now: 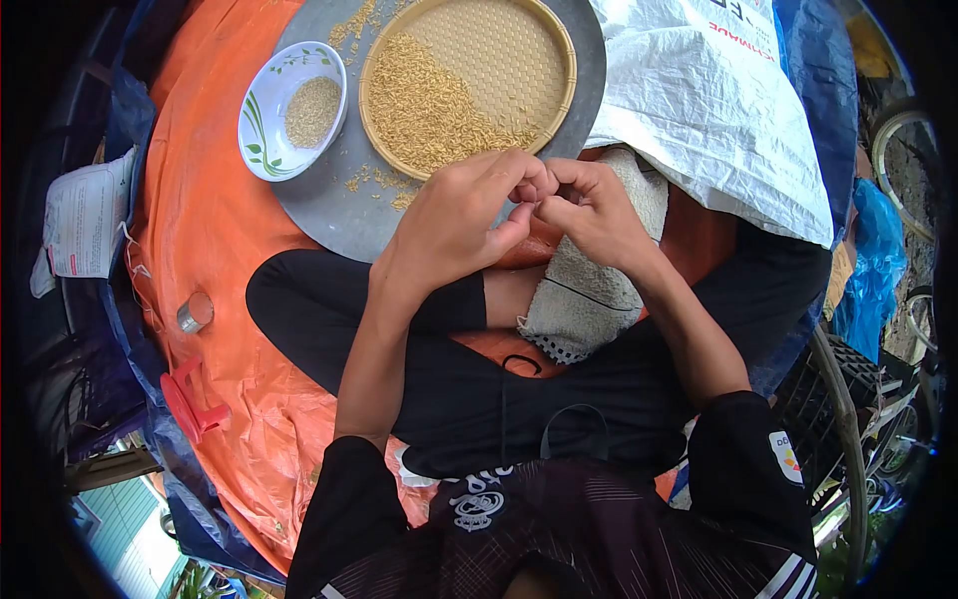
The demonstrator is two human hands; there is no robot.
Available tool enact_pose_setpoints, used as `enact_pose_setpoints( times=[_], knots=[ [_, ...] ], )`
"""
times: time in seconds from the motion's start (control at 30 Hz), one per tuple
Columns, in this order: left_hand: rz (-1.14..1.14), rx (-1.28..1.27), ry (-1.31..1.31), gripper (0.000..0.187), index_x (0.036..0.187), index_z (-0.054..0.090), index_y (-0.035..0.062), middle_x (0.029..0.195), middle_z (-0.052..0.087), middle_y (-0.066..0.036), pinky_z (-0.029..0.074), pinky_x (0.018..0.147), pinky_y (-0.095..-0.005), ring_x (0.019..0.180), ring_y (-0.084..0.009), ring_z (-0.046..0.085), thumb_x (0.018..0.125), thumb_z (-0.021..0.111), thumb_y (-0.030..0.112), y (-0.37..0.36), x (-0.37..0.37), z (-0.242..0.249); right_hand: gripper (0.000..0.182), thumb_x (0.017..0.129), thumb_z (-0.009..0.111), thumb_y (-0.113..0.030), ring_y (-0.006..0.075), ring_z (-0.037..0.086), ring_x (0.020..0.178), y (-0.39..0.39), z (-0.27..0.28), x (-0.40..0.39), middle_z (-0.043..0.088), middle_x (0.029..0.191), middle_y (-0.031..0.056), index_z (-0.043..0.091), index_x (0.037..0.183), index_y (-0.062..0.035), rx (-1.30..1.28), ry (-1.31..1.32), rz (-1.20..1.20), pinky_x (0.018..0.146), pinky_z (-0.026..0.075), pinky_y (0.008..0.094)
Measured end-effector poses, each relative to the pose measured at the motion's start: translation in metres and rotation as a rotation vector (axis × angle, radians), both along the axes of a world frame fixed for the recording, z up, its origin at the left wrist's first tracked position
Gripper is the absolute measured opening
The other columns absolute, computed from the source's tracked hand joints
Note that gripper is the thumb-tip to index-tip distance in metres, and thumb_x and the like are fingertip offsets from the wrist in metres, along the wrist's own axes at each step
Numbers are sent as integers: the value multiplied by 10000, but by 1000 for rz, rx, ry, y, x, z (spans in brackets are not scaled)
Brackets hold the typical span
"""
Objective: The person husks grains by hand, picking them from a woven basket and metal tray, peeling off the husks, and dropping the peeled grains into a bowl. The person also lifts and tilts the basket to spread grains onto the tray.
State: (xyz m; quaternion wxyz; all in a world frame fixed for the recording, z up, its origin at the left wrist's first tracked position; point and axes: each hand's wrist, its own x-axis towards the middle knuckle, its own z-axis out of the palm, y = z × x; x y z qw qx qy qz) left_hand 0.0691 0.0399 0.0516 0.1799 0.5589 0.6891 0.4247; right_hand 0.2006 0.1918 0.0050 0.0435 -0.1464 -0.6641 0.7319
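Note:
My left hand (459,215) and my right hand (594,212) meet fingertip to fingertip just below a round woven basket (514,60). Both are closed in a pinch, and whatever lies between the fingertips is too small to make out. Golden unhusked grains (424,110) cover the left and lower part of the basket. A white bowl (261,105) with green leaf patterns, left of the basket, holds paler grains (313,112). Basket and bowl rest on a round grey tray (339,215) with loose grains scattered on it.
A greyish cloth (589,299) lies below my right hand. At the upper right is a white woven sack (718,120). An orange tarp (190,260) carries a small clear cup (196,312) and a red plastic object (192,401) at the left. A black crate (833,374) stands at the right.

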Motion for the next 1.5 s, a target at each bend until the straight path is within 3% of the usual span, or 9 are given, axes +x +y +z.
enact_pose_setpoints(
  times=[0.1,0.2,0.3,0.4,1.1,1.5],
  knots=[
    [5,-16,5,296,1044,622,56,930,718,-37,539,731,-308,826,-170,705,784,733,-33,0,1,-1,126,857,639,-74,-12,489,621,-2,-3,-1,537,669,-60,570,760,-32,21,57,-20,514,384,222],
    [4,29,-65,250,1005,602,33,879,676,-96,571,712,-345,803,-223,705,792,714,-34,3,1,5,100,863,642,-94,0,494,591,-1,3,-1,573,675,-46,619,797,-23,73,28,6,507,384,229],
    [50,17,-69,323,1064,615,66,897,716,-32,519,704,-290,817,-152,704,781,739,-28,-2,-4,2,109,870,653,-114,11,513,575,4,20,-2,616,688,-29,682,858,-11,178,-26,62,510,385,230],
    [36,6,-85,335,1081,609,67,891,716,-32,512,699,-284,817,-144,705,786,741,-25,-3,-6,2,143,872,671,-134,14,531,572,4,17,-2,640,690,-22,721,899,-3,180,-1,84,510,389,231],
    [-19,-7,-41,320,1082,621,63,912,705,-35,534,743,-296,835,-164,700,795,729,-28,1,-2,-1,128,801,663,-95,43,512,632,-1,11,-1,552,670,-20,609,768,16,134,-17,14,571,417,261],
    [23,-1,-32,339,1098,617,73,903,705,-35,527,724,-302,819,-170,699,796,746,-12,-2,-3,4,150,838,680,-123,30,529,595,0,13,-2,646,696,7,703,856,24,219,26,14,518,401,248]
  ],
)
